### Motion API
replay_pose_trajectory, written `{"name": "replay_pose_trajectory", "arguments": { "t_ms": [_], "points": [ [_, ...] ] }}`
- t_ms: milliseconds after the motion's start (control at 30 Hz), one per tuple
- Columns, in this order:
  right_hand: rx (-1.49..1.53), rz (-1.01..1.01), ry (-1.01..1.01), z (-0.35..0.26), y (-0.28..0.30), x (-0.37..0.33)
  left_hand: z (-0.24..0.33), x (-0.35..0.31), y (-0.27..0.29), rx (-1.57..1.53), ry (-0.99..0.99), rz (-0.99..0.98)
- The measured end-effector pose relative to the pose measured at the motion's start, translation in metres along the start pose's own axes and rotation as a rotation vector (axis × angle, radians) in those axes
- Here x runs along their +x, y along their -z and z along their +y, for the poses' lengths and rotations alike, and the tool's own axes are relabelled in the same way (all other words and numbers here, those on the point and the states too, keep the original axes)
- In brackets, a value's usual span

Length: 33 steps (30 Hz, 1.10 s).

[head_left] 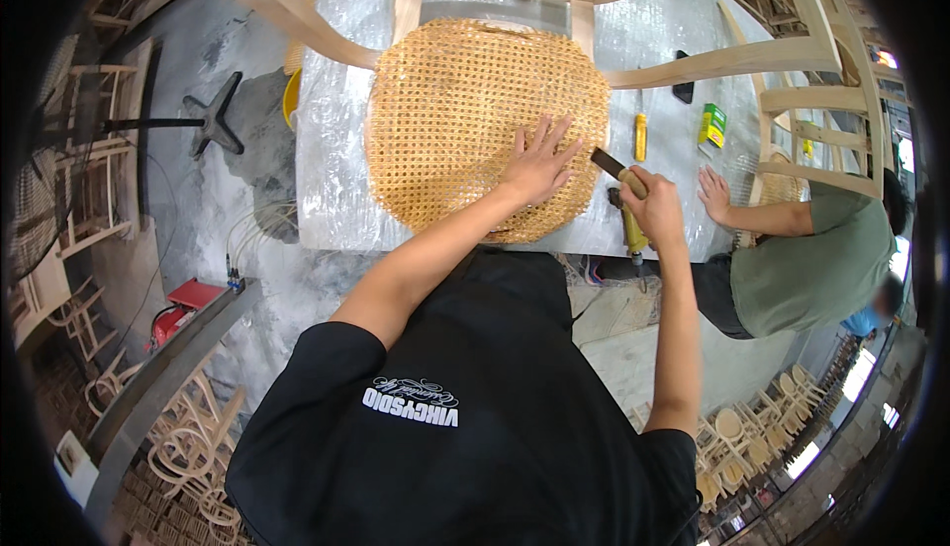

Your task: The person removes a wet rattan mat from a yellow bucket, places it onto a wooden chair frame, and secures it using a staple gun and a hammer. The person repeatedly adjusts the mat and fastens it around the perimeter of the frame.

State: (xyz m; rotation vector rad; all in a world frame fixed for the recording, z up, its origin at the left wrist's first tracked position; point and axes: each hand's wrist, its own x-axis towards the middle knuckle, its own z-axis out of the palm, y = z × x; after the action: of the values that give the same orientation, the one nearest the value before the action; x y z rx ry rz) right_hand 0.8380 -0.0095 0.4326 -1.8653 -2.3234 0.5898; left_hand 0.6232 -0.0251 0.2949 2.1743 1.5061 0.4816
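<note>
A round woven cane seat (465, 131) lies on a pale wooden chair frame (722, 63), its legs and rails reaching over the table. My left hand (537, 162) rests flat on the cane, fingers spread, near its right side. In my right hand (655, 208) is a tool with a wooden handle and a flat dark blade, which looks like a chisel (609, 162). The blade points at the right rim of the seat; whether it touches the cane I cannot tell. Just left of that hand lies a yellow and black air tool (631, 233), partly hidden.
A plastic-wrapped table (332, 150) carries the chair. To the right lie a yellow tool (640, 137), a green and yellow box (712, 126) and a black object (683, 76). A co-worker (811, 249) leans a hand on the table's right side. Chair frames (198, 427) crowd the surroundings.
</note>
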Motion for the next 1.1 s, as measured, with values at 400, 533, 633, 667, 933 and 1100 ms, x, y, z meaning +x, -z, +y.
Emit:
{"name": "replay_pose_trajectory", "arguments": {
  "t_ms": [400,533,633,667,933,1100],
  "points": [
    [-0.055,-0.079,-0.009,0.005,0.007,0.011,-0.13,-0.143,0.102,0.065,0.929,0.383],
    [-0.009,-0.061,0.094,0.005,0.009,0.019,-0.16,-0.155,0.099,-0.516,0.904,0.416],
    [-0.027,-0.076,0.096,0.013,0.013,0.015,-0.161,-0.149,0.09,-0.586,0.809,0.526],
    [-0.032,-0.056,0.098,0.015,0.011,0.015,-0.16,-0.148,0.09,-0.615,0.806,0.524],
    [-0.091,-0.111,0.039,0.01,0.012,0.014,-0.104,-0.129,0.087,0.215,0.628,0.562],
    [-0.114,-0.117,0.052,0.008,0.017,0.016,-0.033,-0.081,0.045,0.102,0.232,0.059]
  ]
}}
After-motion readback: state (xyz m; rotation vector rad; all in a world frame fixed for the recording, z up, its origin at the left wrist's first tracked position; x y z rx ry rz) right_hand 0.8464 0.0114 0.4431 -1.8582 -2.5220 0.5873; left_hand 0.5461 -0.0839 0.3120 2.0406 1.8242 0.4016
